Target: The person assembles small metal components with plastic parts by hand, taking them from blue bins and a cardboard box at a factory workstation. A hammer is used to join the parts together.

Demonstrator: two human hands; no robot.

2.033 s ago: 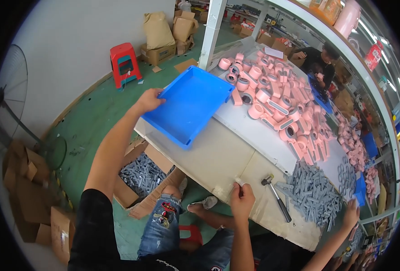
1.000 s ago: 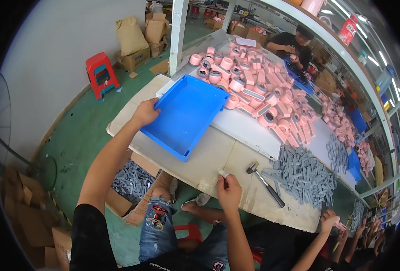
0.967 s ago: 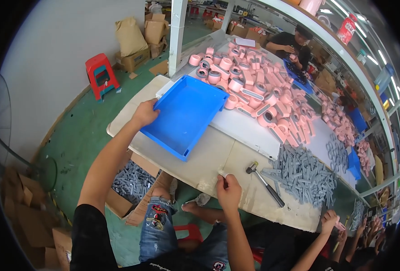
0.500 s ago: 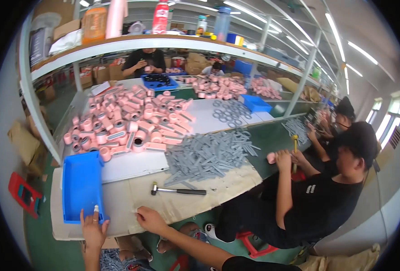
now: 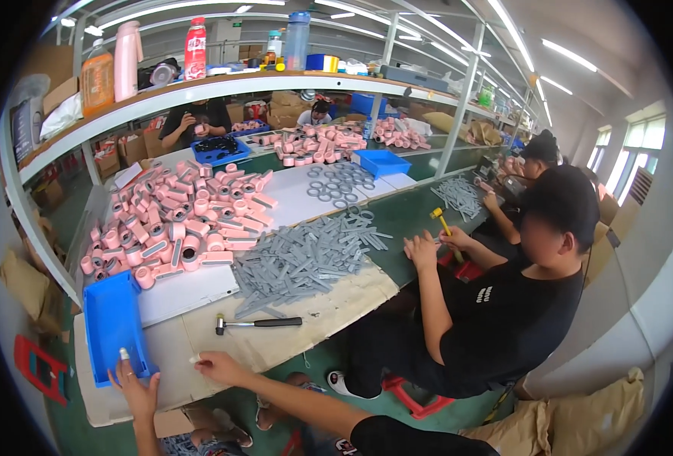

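Here, a blue tray [image 5: 114, 323] lies at the lower left of the frame on a tan board [image 5: 336, 305], its long side just inside the board's left edge. The left hand [image 5: 134, 389] meets the tray's near end with fingers spread, one tipped in white, at the rim; whether they clasp the wall cannot be told. The right hand [image 5: 224, 368], at lower centre-left, is apart from the tray above the board's front edge; its fingers are drawn together with something white at the tip, and whether they pinch a separate piece cannot be told. Tan surface separates the two hands and runs up to a hammer [image 5: 254, 323], which lies crosswise with its head to the left. Above the hammer, a heap of grey strips [image 5: 306, 258] bounds the working room, its fringe extending toward the board's right edge. A white panel [image 5: 188, 295] borders the tray's right side; beyond it, at left of centre, a mound of pink parts [image 5: 171, 220] closes off the far side. At right, a seated co-worker [image 5: 534, 304] occupies the space past the board's right edge.
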